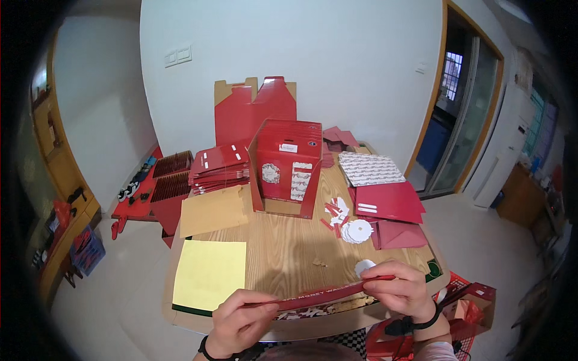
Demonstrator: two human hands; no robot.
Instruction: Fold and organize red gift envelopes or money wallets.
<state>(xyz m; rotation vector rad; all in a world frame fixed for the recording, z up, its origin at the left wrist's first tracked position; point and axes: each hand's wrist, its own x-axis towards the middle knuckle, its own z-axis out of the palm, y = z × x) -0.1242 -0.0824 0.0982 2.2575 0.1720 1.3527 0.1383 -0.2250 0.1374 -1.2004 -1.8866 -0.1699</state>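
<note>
My left hand (244, 318) pinches the left end of a red printed cardboard strip (320, 295), and my right hand (397, 289) pinches its right end. The strip spans the table's near edge, seen nearly edge-on; whether it belongs to a larger folded piece I cannot tell. Paper scraps (307, 312) lie just beneath it. Beside my right fingers is a white scalloped paper disc (364, 267). Farther back stand an open red display box (283, 180) with red wallets inside, a stack of white scalloped discs (357, 231) and small red-and-white paper pieces (333, 212).
A yellow sheet (210, 273) and a brown card (214, 212) lie at left, near stacked red folders (219, 169). At right are a patterned card (371, 169), red cards (388, 201) and red envelopes (401, 234). A red basket (458, 280) stands below the table's right side.
</note>
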